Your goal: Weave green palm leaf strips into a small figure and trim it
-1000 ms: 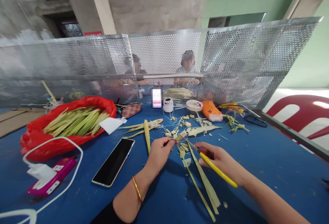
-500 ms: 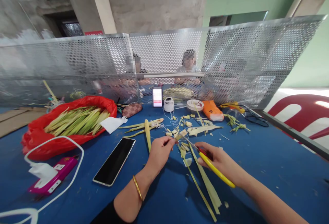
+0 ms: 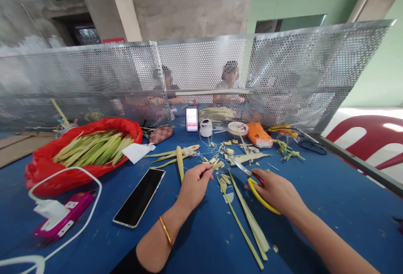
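Note:
Between the thumb and fingers of my left hand (image 3: 195, 182) is a short pale-green piece of husk (image 3: 218, 165). My right hand (image 3: 278, 190) grips a pair of scissors (image 3: 262, 200) with yellow and red handles; their blades point up and left, a little apart from the husk piece. Cut husk scraps (image 3: 226, 178) lie just below the blades. Long husk strips (image 3: 248, 217) stretch toward me on the blue table (image 3: 208, 240). Left of my left hand stand out a rolled pale husk (image 3: 179, 163) and some folded strips (image 3: 166, 156).
A red plastic bag (image 3: 40, 169) of husk leaves sits left, near a phone (image 3: 140, 198) and a purple power strip (image 3: 66, 215). String (image 3: 206, 128), tape (image 3: 237, 128) and an orange packet (image 3: 260, 134) stand before a perforated metal screen (image 3: 201, 64). Two people sit behind it.
The scissors have drawn back to the right, away from the husk piece in my left hand. My left hand has stayed nearly in place.

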{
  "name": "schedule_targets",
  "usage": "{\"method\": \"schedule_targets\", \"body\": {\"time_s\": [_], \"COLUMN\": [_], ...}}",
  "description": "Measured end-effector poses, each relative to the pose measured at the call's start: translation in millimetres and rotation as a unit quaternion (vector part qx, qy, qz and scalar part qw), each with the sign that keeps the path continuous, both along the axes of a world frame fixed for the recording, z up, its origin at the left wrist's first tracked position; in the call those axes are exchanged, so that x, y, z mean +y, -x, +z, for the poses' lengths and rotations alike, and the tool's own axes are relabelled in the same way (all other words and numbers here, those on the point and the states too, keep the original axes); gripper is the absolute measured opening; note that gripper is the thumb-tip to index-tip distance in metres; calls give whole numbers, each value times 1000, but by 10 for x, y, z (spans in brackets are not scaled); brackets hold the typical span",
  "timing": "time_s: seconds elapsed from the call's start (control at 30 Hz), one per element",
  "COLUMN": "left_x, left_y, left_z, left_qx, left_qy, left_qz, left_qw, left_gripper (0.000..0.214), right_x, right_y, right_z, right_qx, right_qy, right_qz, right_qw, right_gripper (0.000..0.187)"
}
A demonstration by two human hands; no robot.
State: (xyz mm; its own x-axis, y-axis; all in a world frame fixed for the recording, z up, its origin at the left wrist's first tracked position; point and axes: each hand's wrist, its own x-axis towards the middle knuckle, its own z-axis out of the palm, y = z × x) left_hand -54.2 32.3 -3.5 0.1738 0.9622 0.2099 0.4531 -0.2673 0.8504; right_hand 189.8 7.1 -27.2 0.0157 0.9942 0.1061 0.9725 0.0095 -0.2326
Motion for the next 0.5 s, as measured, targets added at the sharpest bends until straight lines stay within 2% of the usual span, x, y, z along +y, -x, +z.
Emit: {"method": "schedule_targets", "body": {"time_s": [0.13, 0.2, 0.27, 0.33, 0.43, 0.5], "left_x": [-46, -75, -115, -160, -207, -202], "left_y": [-2, -23, -56, -93, -127, -122], "left_z": [32, 26, 17, 7, -14, -31], "left_qx": [30, 66, 111, 148, 186, 204], "left_qy": [-12, -29, -49, -75, -113, -147], "left_qz": [-9, -18, -35, -66, -121, -140], "left_qw": [999, 997, 992, 984, 969, 958], "left_gripper": [17, 9, 7, 6, 6, 7], "right_x": [-10, -60, -128, -194, -238, -222], "right_y": [-64, -19, 77, 197, 329, 343], "right_z": [-27, 14, 82, 146, 186, 172], "right_qx": [-118, -112, -24, 123, 221, 263], "right_qy": [38, 5, -63, -115, -103, -74], "right_qz": [31, 53, 80, 122, 193, 196], "right_qw": [992, 992, 995, 978, 950, 942], "right_gripper": [24, 20, 21, 26, 17, 22]}}
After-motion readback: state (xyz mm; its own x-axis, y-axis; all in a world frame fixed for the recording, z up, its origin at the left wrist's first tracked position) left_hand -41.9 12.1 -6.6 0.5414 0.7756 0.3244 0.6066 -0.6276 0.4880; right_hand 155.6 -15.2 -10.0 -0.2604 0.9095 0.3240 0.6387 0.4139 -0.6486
